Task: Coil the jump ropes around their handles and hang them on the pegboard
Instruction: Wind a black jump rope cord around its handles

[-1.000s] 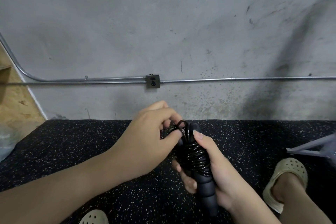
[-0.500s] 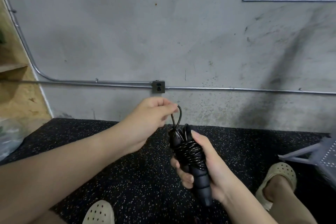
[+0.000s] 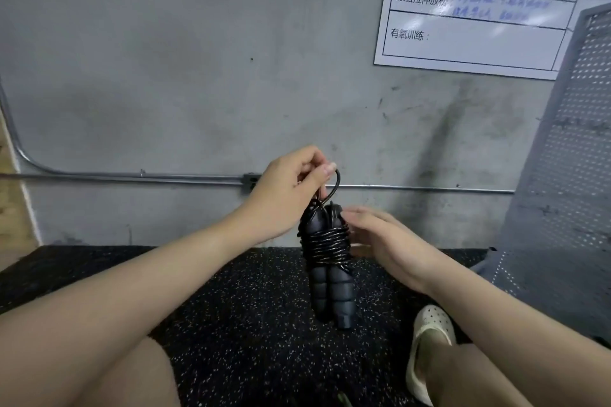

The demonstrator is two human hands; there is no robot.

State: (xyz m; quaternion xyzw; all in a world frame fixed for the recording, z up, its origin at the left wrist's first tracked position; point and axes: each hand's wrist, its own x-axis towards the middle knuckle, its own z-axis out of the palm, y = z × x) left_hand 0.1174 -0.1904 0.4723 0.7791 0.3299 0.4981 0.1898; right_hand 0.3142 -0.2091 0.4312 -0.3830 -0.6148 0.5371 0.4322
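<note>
A person's two bare forearms reach forward from the bottom of the head-camera view, in front of a scuffed grey concrete wall (image 3: 198, 76). The left hand (image 3: 287, 188) is raised at the centre of the frame, its thumb and fingers (image 3: 325, 172) pinching a small loop of black cord at the top of a black jump rope bundle (image 3: 327, 261). The bundle hangs straight down from that pinch: two ribbed black foam handles lie side by side, upright, with glossy black cord wound many times around their upper halves. The lower ends of the handles hang free above the floor.

The right hand (image 3: 380, 238) is just to the right of the bundle, palm turned towards it, fingers straight and relaxed, grasping nothing. Its fingertips are at the coiled section, either brushing it or just beside it; the picture does not settle which.

Below is a black rubber floor with white speckles (image 3: 248, 324). A cream perforated clog (image 3: 429, 334) on the person's foot shows at lower right, and a bare knee at lower left.

A thin metal conduit pipe (image 3: 132, 177) runs horizontally along the wall behind the hands. At upper right hangs a white board with printed black Chinese characters and blurred blue handwriting (image 3: 479, 16). Along the right edge leans a grey perforated metal pegboard panel (image 3: 568, 192), well apart from the bundle.
</note>
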